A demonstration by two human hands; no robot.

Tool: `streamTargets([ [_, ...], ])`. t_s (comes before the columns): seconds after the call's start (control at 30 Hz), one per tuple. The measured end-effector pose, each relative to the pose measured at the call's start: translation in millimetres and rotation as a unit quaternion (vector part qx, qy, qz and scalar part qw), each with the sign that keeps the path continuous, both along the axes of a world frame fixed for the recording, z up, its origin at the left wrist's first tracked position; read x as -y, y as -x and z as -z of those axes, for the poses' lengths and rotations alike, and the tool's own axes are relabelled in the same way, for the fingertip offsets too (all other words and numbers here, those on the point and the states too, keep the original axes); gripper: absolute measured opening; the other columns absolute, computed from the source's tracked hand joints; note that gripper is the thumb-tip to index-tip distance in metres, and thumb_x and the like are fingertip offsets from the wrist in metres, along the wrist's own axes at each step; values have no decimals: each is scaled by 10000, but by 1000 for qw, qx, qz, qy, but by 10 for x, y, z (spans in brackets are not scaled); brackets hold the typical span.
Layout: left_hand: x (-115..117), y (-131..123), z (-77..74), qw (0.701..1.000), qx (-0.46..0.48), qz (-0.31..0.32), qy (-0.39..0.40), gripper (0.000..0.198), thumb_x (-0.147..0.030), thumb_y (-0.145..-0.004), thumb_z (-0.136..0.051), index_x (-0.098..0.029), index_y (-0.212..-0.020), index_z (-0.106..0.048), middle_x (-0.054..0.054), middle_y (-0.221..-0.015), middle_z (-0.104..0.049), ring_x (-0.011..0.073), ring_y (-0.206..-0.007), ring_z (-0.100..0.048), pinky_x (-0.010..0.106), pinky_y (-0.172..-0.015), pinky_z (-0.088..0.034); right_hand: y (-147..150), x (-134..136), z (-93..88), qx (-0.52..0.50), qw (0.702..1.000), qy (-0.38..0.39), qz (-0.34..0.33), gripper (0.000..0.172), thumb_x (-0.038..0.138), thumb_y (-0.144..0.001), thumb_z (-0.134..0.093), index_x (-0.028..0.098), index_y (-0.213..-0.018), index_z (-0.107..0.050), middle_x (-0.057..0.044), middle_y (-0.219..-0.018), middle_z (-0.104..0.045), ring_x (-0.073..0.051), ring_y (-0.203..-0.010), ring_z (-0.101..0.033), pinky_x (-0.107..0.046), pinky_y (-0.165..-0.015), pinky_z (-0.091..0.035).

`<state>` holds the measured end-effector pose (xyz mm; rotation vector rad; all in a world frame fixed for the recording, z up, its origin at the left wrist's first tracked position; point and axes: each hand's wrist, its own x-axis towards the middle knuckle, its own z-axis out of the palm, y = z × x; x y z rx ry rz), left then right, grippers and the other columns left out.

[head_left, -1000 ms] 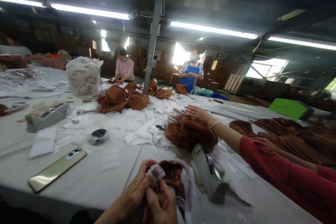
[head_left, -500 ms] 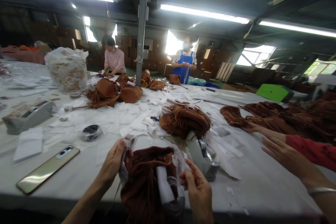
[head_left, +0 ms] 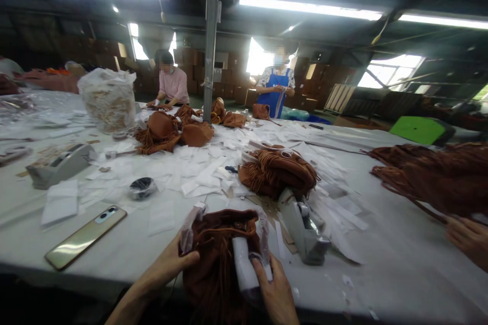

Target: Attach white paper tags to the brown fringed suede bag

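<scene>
A brown fringed bag (head_left: 213, 249) is upright at the table's front edge, its mouth open toward me. Clear plastic wrapping covers parts of both its sides. My left hand (head_left: 171, 261) grips the bag's left side, thumb on the front. On the right, my right hand (head_left: 275, 284) holds the bag's side, its thumb against a white wrapped piece (head_left: 244, 264) that hangs down the front. The fingertips behind the bag are hidden. Just beyond stands a tape dispenser (head_left: 305, 231), with a fringed brown bag (head_left: 278, 170) behind it.
A phone (head_left: 86, 237) and another dispenser (head_left: 63, 162) lie at left. White paper scraps (head_left: 202, 170) cover the table's middle. Brown bags (head_left: 438, 172) are heaped at right near another person's hand (head_left: 468, 238). Two people work beyond a metal post (head_left: 210, 51).
My left hand has moved down the bag's side. My right hand has closed onto the bag by the white piece. The neighbour's hands and a brown bag have moved right, and the view has shifted.
</scene>
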<state>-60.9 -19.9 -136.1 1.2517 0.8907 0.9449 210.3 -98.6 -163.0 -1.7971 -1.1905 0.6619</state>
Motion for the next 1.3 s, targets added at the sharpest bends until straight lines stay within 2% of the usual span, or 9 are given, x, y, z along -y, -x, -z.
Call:
streamTargets([
  [0.1,-13,-45,99,999,-4,-28,34,637,-576,-799,-655,-133,-1251,-586,134,-1312,-587,339,-1275,-487,456,-1122,-369,-51,-56,69,41,999,-11,23,748,674,-748,-510,107,-1231,-583,-196,-1270,-564,-381,-1233,-456,-531,-1078,-316],
  [0.37,-102,-56,322,966,176,-58,179,553,-471,-781,-730,-112,-1184,-606,147,-1176,-669,319,-1174,-582,429,-1060,-450,-120,-74,140,-30,999,9,37,862,734,-670,-584,120,-1274,-553,-156,-1224,-620,-359,-1192,-529,-433,-1016,-435],
  [0.6,-55,46,76,988,123,8,92,727,-526,-757,-729,-131,-1324,-503,179,-1352,-539,350,-1296,-459,465,-1123,-356,-140,-72,151,-191,981,-12,45,919,712,-545,-747,86,-1203,-604,-165,-1080,-686,-361,-1100,-600,-387,-909,-516],
  [0.73,48,67,231,999,40,6,34,946,-422,-613,-858,-192,-1402,-390,147,-1467,-413,339,-1342,-402,449,-1142,-327,-104,-69,160,-257,966,-12,18,807,630,-534,-813,108,-1128,-653,-161,-1096,-685,-380,-1096,-600,-441,-933,-503],
  [0.83,115,61,430,1000,-9,-26,13,784,-388,-621,-852,-169,-1289,-506,136,-1382,-517,337,-1301,-453,430,-1125,-352,-103,-88,131,-278,960,-8,-39,730,584,-543,-837,112,-1076,-677,-150,-1086,-693,-377,-1075,-612,-467,-983,-470],
  [0.93,125,33,515,989,22,-95,109,577,-392,-662,-816,-122,-1119,-591,153,-1132,-681,351,-1096,-613,444,-987,-476,-76,-81,90,-288,955,-12,-64,711,583,-576,-830,104,-1078,-674,-156,-1076,-697,-375,-1059,-620,-477,-980,-473],
  [1.07,127,22,410,943,140,-164,255,639,-308,-637,-838,-119,-1176,-551,152,-1007,-721,326,-901,-687,435,-856,-545,19,-28,63,-300,950,-22,-84,725,582,-656,-790,93,-1165,-625,-160,-1108,-686,-358,-1066,-620,-463,-974,-482],
  [1.17,221,30,309,941,185,-114,258,758,-380,-668,-825,-144,-1303,-483,158,-1113,-688,336,-1015,-657,448,-929,-518,68,-33,43,-302,951,-37,-60,766,562,-669,-788,94,-1236,-572,-153,-1187,-653,-340,-1121,-592,-424,-981,-484],
  [1.3,407,40,286,983,148,-8,107,1060,-452,-562,-877,-233,-1446,-334,132,-1390,-511,389,-1310,-426,498,-1091,-382,100,-106,32,-265,963,-36,-37,780,574,-606,-802,89,-1186,-608,-147,-1183,-656,-347,-1130,-585,-398,-986,-481],
])
